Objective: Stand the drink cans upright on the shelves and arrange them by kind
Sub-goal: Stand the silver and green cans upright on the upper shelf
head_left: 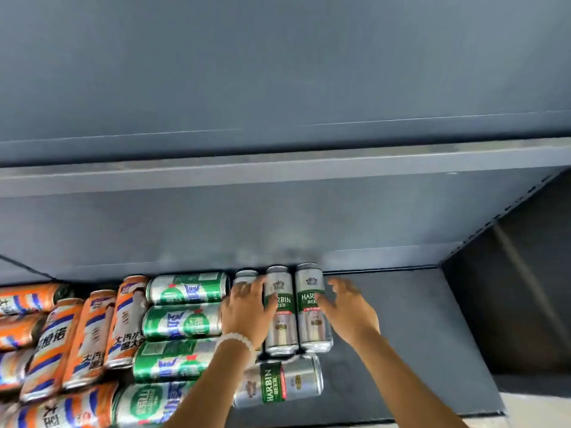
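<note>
Two silver-and-green Harbin beer cans (312, 307) sit side by side on the dark shelf (401, 319), tops toward the back wall. I cannot tell whether they stand or lie. A third such can (245, 274) is partly hidden behind my left hand (247, 310), which is spread against the left side of the pair, thumb on the middle can (279, 329). My right hand (347, 307) is spread at the right can's side, fingertips touching it. Another Harbin can (278, 384) lies sideways in front.
Green-and-silver cans (185, 288) lie sideways in a column left of my hands. Farther left are several orange-and-white cans (92, 335), lying down. An upper shelf edge (278, 168) runs overhead. The shelf's right side wall (509, 288) bounds the bay.
</note>
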